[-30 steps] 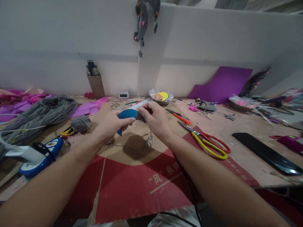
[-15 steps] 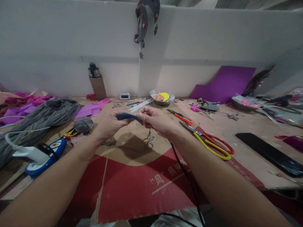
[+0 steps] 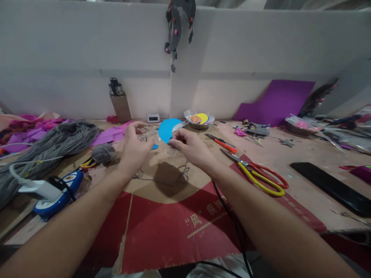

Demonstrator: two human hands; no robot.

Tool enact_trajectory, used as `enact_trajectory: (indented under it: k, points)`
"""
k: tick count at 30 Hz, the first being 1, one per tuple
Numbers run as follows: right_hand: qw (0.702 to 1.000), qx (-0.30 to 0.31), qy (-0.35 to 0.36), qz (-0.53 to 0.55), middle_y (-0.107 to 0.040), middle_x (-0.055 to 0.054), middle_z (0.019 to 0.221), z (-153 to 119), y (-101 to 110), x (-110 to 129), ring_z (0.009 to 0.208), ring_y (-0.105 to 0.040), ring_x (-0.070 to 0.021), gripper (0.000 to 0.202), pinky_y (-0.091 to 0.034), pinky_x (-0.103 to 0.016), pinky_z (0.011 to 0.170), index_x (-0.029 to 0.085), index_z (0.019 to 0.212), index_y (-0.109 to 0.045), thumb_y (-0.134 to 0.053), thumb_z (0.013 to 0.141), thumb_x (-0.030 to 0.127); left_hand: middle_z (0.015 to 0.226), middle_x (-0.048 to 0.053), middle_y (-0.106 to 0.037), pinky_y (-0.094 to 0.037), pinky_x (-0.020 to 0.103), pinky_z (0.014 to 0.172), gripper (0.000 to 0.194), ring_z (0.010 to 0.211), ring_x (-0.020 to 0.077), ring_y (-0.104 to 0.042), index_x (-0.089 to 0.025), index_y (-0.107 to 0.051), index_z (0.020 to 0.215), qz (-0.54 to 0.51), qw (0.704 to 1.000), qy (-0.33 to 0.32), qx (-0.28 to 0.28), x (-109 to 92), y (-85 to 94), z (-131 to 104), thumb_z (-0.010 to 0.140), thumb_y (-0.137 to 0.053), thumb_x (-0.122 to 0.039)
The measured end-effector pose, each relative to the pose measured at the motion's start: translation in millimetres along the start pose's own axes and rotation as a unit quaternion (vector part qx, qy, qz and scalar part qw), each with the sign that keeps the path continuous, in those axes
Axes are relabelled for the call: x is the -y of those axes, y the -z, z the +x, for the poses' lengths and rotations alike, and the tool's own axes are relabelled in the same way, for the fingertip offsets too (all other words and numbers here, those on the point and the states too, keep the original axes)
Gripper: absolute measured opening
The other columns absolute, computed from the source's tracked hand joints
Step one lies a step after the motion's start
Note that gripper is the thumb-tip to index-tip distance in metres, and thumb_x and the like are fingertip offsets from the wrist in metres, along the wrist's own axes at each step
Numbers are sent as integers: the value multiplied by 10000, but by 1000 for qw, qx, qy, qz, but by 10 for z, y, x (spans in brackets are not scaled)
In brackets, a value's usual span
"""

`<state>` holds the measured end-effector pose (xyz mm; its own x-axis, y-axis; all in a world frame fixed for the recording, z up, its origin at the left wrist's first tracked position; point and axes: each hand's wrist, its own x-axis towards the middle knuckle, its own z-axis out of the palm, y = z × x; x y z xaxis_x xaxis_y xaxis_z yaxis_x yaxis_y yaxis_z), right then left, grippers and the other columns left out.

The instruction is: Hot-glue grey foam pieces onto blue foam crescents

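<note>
My right hand (image 3: 189,146) pinches the lower edge of a bright blue crescent-like piece (image 3: 167,129), held up above the cardboard (image 3: 162,193). My left hand (image 3: 135,148) is to its left, off the blue piece, with fingers curved and apart. A small blue scrap (image 3: 155,146) shows at its fingertips; whether they touch it is unclear. Below the hands, thin grey yarn (image 3: 185,172) lies on the cardboard.
Right of my hands lie a red cutter (image 3: 226,146), scissors (image 3: 261,175) and a black case (image 3: 327,187). A grey yarn ball (image 3: 103,153) and blue power strip (image 3: 59,193) are left. Behind stand a bottle-like device (image 3: 119,100) and a bowl (image 3: 199,125).
The blue piece has turned from nearly edge-on to face me and stands higher. My left hand has let go of it and moved a little left, its fingers opened.
</note>
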<state>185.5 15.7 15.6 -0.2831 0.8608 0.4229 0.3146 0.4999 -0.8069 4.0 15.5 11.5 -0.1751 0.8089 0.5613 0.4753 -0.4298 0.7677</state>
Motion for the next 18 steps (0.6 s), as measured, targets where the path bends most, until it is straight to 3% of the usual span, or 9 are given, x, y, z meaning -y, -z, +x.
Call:
enact_trajectory:
  k: [2,4,6,12,18]
  points:
    - [1000,-7,13,-25,-475,40,662,-2,-5,-11,639,-429,-113,182,-336,-260,616,196,695,-479,-581,825,273,997,94,-632,-493,326,770,344,884,194,-602,-168,-598,1001,-141,979,127,70,26,-23,18,739,-625,-389]
    - [999,2,29,-46,-491,36,669,-10,-11,-11,644,-431,-118,176,-335,-264,617,196,700,-484,-579,829,271,826,83,-639,-503,325,695,385,746,181,-607,-154,-612,871,-262,920,232,177,32,-36,28,778,-550,-522]
    - [997,20,43,-67,-510,30,678,-21,-21,-2,650,-434,-122,169,-332,-266,615,195,698,-493,-585,827,254,727,64,-633,-503,320,651,430,654,164,-594,-158,-611,788,-319,876,276,234,22,-40,26,768,-557,-585]
    - [994,56,56,-74,-524,28,678,-33,-58,-5,652,-449,-124,139,-338,-267,611,196,717,-515,-594,828,223,696,35,-643,-501,261,642,288,599,107,-576,-135,-656,750,-304,879,257,264,33,-14,2,686,-753,-398]
    - [997,60,17,40,-531,40,674,-3,-53,-57,629,-474,-104,191,-370,-263,611,196,711,-472,-615,813,270,681,46,-663,-488,251,622,299,588,110,-580,-137,-671,717,-276,888,221,293,73,19,33,680,-763,-419]
